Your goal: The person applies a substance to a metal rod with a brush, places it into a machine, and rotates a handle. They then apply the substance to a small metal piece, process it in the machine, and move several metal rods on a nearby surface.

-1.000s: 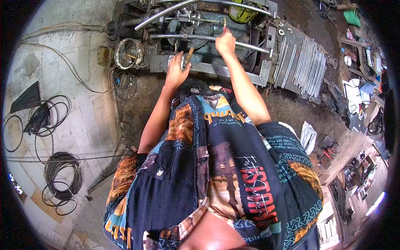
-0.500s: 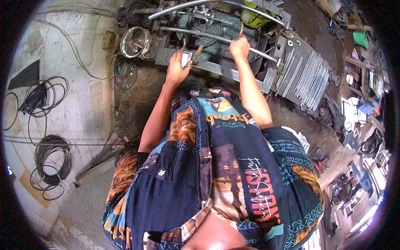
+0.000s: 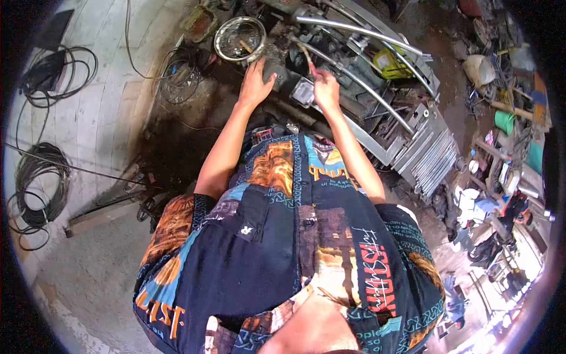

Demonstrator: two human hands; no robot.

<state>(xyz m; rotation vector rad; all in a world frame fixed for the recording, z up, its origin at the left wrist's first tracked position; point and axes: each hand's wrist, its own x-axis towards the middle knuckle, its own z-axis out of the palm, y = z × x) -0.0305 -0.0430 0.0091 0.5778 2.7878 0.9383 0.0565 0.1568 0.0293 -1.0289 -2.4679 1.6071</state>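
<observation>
My left hand is spread open with nothing in it, fingers pointing at the near rim of a round metal basin. My right hand is closed around a thin tool with a red grip and tan shaft, its tip pointing up and left over the bench. Just left of this hand, a small whitish box sits at the near edge of the metal bench frame. A curved metal pipe runs across the bench beyond my right hand.
Another curved pipe crosses farther back, near a yellow container. Several straight metal rods lie at the bench's right end. Coiled black cable lies on the floor at left. A green bucket stands at far right.
My left hand has left the whitish box and moved left to the basin. My right hand, still gripping the thin tool, has come closer to the box. The view has turned left.
</observation>
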